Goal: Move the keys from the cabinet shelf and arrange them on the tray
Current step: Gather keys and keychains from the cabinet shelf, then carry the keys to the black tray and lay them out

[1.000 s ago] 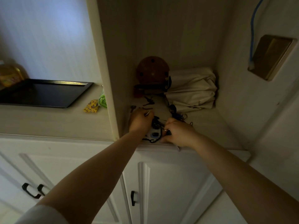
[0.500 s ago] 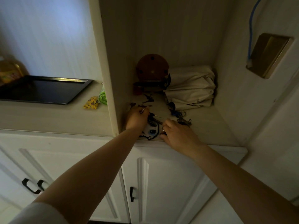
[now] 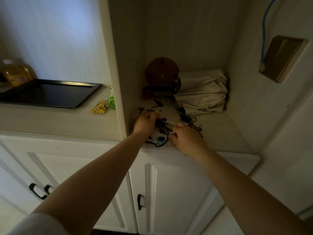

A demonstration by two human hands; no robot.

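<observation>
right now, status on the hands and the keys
Left hand and right hand both closed on the key bunch at the shelf front. Tray bare. Cabinet divider stands between.

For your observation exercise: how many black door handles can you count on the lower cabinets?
3: two handles side by side at lower left, one on the middle door. Others may be out of view.

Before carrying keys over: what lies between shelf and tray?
Head view: a cabinet wall, then a yellow packet and green item beside the tray.
</observation>
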